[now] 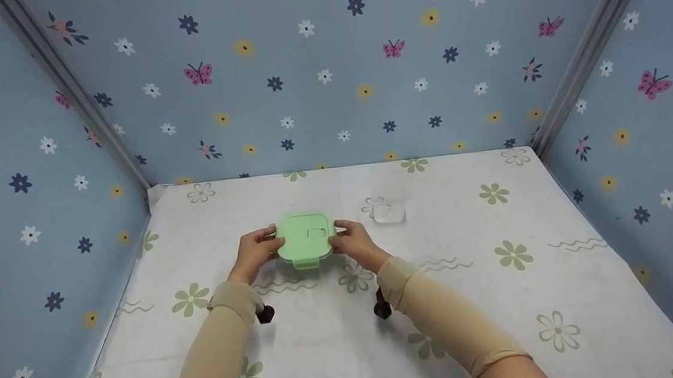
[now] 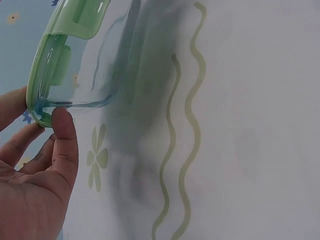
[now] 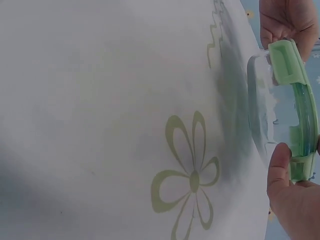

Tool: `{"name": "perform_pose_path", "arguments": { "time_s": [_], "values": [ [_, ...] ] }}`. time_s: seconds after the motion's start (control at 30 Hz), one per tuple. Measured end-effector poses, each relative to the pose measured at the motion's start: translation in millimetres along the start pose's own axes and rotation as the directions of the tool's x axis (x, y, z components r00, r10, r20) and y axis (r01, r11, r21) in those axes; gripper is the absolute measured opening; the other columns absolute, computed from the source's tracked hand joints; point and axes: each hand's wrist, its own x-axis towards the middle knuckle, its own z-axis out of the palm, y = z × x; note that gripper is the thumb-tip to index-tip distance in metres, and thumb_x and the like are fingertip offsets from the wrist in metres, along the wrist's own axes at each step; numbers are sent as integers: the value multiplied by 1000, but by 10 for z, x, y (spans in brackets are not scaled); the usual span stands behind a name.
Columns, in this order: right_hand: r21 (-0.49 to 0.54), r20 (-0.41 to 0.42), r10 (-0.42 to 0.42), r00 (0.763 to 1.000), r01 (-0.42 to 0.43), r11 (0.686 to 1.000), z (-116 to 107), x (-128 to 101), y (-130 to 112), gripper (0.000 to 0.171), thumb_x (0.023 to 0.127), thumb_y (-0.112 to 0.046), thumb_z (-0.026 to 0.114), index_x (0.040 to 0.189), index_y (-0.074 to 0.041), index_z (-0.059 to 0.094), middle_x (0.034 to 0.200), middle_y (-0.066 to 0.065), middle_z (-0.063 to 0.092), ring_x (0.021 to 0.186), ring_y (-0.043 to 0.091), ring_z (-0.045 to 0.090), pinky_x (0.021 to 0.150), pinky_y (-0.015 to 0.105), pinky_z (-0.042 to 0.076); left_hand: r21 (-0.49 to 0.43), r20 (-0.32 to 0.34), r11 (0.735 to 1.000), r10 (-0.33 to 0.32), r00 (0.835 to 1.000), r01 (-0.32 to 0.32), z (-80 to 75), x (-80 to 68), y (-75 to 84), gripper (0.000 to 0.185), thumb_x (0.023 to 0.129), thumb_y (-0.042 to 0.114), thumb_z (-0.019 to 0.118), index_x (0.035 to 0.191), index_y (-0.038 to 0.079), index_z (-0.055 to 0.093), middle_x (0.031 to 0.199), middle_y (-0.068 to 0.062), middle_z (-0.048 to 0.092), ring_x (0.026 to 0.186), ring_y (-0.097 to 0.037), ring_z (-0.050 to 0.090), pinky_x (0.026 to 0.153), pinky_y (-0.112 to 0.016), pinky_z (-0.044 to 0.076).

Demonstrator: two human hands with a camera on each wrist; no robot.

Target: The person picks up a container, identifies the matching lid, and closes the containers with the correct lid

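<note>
A: What is closest to us?

B: Two arms in tan sleeves (image 1: 211, 349). They reach forward and lean in toward each other. A black knob (image 1: 266, 314) sticks out by each wrist.

A: And the hands?

B: The left hand (image 1: 254, 252) pinches the left side of a clear box (image 3: 267, 100) with its thumb and bent fingers. The right hand (image 1: 357, 244) pinches the right side the same way.

A: So where is the box?

B: Right between the two hands, in front of the person. It looks held up over the white, flowery counter (image 1: 325, 346), with a shadow below. A green lid (image 1: 301, 237) is on top, and its front flap (image 1: 306, 263) faces the person.

A: What is farther back?

B: A small clear dish (image 1: 389, 212) on the counter, near the right hand but apart from it. Then comes a blue wall (image 1: 330, 105) with flowers and butterflies.
</note>
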Motion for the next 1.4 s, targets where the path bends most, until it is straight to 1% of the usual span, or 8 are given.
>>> {"name": "perform_pose_path", "arguments": {
  "time_s": [0.27, 0.4, 0.67, 0.87, 0.97, 1.17, 1.27, 1.4],
  "values": [
    [-17, -20, 30, 999, -30, 999, 28, 42, 84, 64, 105, -8, 64, 164, 2, 41, 144, 24, 64, 119, 25, 70, 105, 38, 61, -24, -14, 1000, -1, 1000, 0, 12, 65, -124, 57, 105, 12, 71, 155, -6, 52, 152, -30, 58, 103, -13, 72, 87, -23, 62],
    [-21, -23, 45, 999, -46, 999, 35, 53, 117, 63, 105, -8, 64, 163, 1, 42, 144, 22, 64, 120, 25, 69, 106, 38, 60, -25, -21, 1000, -6, 1000, 6, 22, 62, -145, 56, 104, 11, 71, 154, -7, 53, 151, -30, 58, 101, -13, 72, 87, -23, 61],
    [-14, -25, 35, 999, -35, 999, 43, 57, 137, 61, 106, -8, 64, 163, 1, 43, 145, 24, 63, 126, 29, 69, 108, 38, 59, -5, -24, 1000, -29, 999, 29, 21, 66, -144, 59, 105, 15, 71, 157, -3, 51, 154, -27, 58, 117, -21, 71, 95, -27, 61],
    [-54, -31, 31, 999, -32, 998, 37, 50, 136, 62, 105, -10, 66, 162, 1, 44, 143, 24, 65, 121, 28, 71, 104, 37, 61, 8, -9, 999, -45, 999, 45, 28, 46, -121, 59, 105, 17, 71, 158, -2, 50, 156, -27, 56, 115, -20, 71, 102, -35, 60],
    [-92, -37, 19, 999, -22, 995, 13, 21, 114, 63, 104, -13, 68, 161, 3, 45, 142, 25, 66, 120, 29, 71, 103, 39, 61, 21, -3, 999, -38, 999, 38, 33, 26, -105, 60, 106, 17, 70, 158, -2, 50, 157, -27, 55, 119, -24, 70, 105, -41, 59],
    [-137, -59, -3, 998, -5, 991, -101, -39, 59, 61, 105, -17, 69, 158, 5, 48, 137, 24, 66, 119, 34, 71, 102, 42, 62, 62, 7, 998, -30, 1000, 30, 59, -9, -95, 67, 104, 20, 73, 161, -2, 45, 160, -27, 52, 140, -36, 60, 109, -44, 57],
    [-163, -62, -28, 998, 18, 987, -189, -77, 19, 58, 106, -18, 70, 155, 6, 51, 133, 23, 68, 116, 32, 71, 99, 40, 62, 74, 14, 997, -18, 1000, 17, 60, -9, -103, 69, 103, 16, 75, 162, -3, 43, 157, -28, 53, 141, -38, 59, 108, -44, 58],
    [-181, -56, -58, 997, 47, 982, -328, -143, -22, 56, 105, -16, 71, 153, 7, 53, 130, 21, 69, 114, 27, 71, 98, 38, 62, 88, 19, 996, -14, 1000, 12, 52, -1, -116, 69, 103, 14, 74, 162, -3, 42, 156, -29, 54, 139, -38, 60, 108, -45, 59]
  ]
}}
